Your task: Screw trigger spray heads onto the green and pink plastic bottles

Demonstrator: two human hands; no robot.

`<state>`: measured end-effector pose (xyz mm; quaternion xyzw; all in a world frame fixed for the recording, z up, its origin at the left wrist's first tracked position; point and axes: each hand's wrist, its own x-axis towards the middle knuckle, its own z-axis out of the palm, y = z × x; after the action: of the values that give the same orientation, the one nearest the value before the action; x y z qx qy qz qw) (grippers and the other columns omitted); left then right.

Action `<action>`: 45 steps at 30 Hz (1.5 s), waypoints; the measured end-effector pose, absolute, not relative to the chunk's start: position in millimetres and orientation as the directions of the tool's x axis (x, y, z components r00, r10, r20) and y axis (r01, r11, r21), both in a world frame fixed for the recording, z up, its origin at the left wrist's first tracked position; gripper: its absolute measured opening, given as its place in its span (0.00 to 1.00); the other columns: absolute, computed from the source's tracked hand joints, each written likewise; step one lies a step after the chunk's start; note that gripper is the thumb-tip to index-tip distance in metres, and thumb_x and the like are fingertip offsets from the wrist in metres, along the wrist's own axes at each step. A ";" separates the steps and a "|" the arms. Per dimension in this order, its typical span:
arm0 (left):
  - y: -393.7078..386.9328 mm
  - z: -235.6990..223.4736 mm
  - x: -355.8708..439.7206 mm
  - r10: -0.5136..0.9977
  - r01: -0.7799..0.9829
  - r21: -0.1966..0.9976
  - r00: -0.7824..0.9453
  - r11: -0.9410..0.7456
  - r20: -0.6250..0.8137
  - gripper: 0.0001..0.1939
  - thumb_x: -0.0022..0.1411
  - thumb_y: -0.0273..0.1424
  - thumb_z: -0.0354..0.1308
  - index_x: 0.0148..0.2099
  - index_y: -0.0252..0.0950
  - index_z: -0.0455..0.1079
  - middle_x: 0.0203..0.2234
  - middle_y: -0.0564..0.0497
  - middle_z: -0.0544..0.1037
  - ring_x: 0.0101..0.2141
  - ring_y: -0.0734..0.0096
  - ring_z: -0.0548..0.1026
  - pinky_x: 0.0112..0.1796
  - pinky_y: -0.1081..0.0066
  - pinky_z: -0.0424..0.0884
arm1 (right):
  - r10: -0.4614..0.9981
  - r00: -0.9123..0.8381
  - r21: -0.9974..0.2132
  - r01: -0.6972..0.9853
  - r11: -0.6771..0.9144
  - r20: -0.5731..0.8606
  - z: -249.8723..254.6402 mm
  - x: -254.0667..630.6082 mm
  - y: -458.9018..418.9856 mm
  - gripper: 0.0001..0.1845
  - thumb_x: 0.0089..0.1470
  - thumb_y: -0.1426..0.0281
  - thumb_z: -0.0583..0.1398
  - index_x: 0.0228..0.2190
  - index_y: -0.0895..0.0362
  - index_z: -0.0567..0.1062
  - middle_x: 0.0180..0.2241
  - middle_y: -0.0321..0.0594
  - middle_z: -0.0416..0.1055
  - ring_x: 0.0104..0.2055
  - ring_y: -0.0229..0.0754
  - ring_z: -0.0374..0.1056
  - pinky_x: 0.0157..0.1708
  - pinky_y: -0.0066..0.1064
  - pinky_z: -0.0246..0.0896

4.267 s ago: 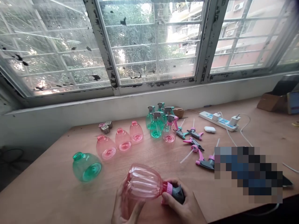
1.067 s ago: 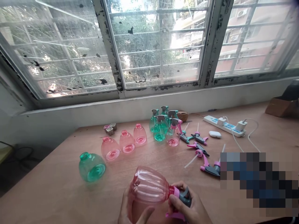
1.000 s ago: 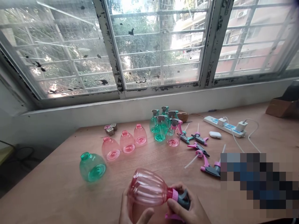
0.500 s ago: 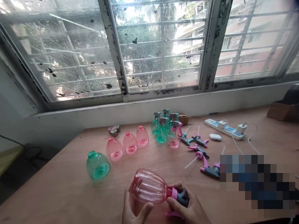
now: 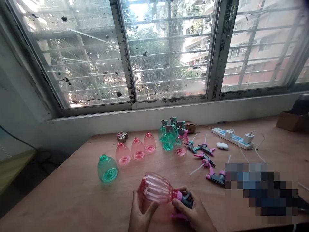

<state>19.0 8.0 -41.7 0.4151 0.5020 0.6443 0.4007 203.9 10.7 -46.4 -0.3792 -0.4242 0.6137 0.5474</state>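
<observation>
A clear pink spray bottle (image 5: pixel 158 188) lies tilted on its side between my hands, its neck toward the right. Around its base curls my left hand (image 5: pixel 142 211), fingers partly hidden behind the plastic. My right hand (image 5: pixel 190 209) grips the grey and pink spray head (image 5: pixel 185 199) at the neck, thumb pressed near the pink collar. The pink trigger shows below that hand. To the left stand an open green bottle (image 5: pixel 107 169) and three open pink bottles (image 5: pixel 138 149).
Green bottles with spray heads (image 5: pixel 167 138) and a pink one (image 5: pixel 180 146) cluster at the back. Several loose spray heads (image 5: pixel 206 149) lie to the right. Beyond them are a white case (image 5: pixel 222 146), a power strip (image 5: pixel 233 138) and a brown box (image 5: pixel 291 120). A blurred patch covers the right front.
The view has shifted slightly, so the tabletop items appear a little farther right and lower. Both hands keep hold of the pink bottle and its spray head.
</observation>
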 end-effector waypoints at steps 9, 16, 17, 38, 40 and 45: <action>12.5 -46.8 8.0 0.949 0.010 0.977 -0.238 -0.211 0.207 0.38 0.46 0.38 0.73 0.58 0.40 0.66 0.59 0.41 0.73 0.61 0.49 0.69 0.62 0.53 0.62 | 0.997 -0.074 -0.907 -0.421 -0.004 0.030 -38.0 203.8 11.3 0.21 0.47 0.56 0.71 0.32 0.57 0.72 0.24 0.35 0.75 0.24 0.40 0.72 0.27 0.35 0.74; 11.3 -41.8 14.6 0.930 -0.077 0.975 -0.325 -0.209 0.174 0.34 0.48 0.42 0.72 0.55 0.35 0.66 0.52 0.37 0.78 0.55 0.45 0.74 0.58 0.50 0.67 | 0.990 -0.117 -0.958 -0.285 0.044 0.080 -48.0 203.1 12.2 0.22 0.48 0.56 0.71 0.36 0.58 0.74 0.25 0.35 0.76 0.26 0.42 0.72 0.27 0.33 0.74; 12.5 -42.9 12.8 0.936 -0.077 0.977 -0.308 -0.201 0.168 0.33 0.49 0.42 0.71 0.55 0.35 0.67 0.52 0.37 0.78 0.55 0.46 0.75 0.57 0.51 0.67 | 0.990 -0.116 -0.958 -0.282 0.046 0.081 -47.7 202.8 12.3 0.22 0.48 0.56 0.71 0.36 0.58 0.74 0.24 0.35 0.76 0.26 0.41 0.72 0.27 0.33 0.74; 11.8 -43.5 14.7 0.941 -0.126 0.964 -0.277 -0.234 0.193 0.43 0.40 0.41 0.76 0.59 0.39 0.69 0.57 0.40 0.76 0.60 0.45 0.69 0.62 0.53 0.61 | 0.997 -0.057 -0.933 -0.358 0.024 0.048 -44.3 202.3 12.5 0.22 0.46 0.55 0.71 0.33 0.58 0.74 0.24 0.35 0.76 0.23 0.42 0.73 0.27 0.34 0.74; 9.1 -39.9 16.2 0.949 -0.110 0.972 -0.261 -0.210 0.175 0.43 0.41 0.40 0.76 0.60 0.38 0.67 0.56 0.39 0.77 0.59 0.45 0.70 0.61 0.52 0.63 | 0.997 -0.062 -0.938 -0.346 0.018 0.041 -43.8 202.2 11.6 0.21 0.47 0.56 0.71 0.34 0.58 0.74 0.24 0.34 0.76 0.24 0.42 0.73 0.27 0.34 0.75; 4.9 -33.4 21.7 0.940 -0.086 0.987 -0.326 -0.136 0.101 0.40 0.48 0.44 0.72 0.58 0.33 0.64 0.53 0.35 0.77 0.56 0.45 0.73 0.59 0.49 0.64 | 0.999 -0.051 -0.946 -0.324 -0.006 0.011 -37.5 202.2 7.5 0.23 0.42 0.55 0.73 0.33 0.57 0.75 0.21 0.32 0.75 0.24 0.42 0.73 0.23 0.31 0.74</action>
<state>21.7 4.9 -33.4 0.4137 0.5161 0.6298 0.4072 202.2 7.5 -37.5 -0.3973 -0.4245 0.5877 0.5626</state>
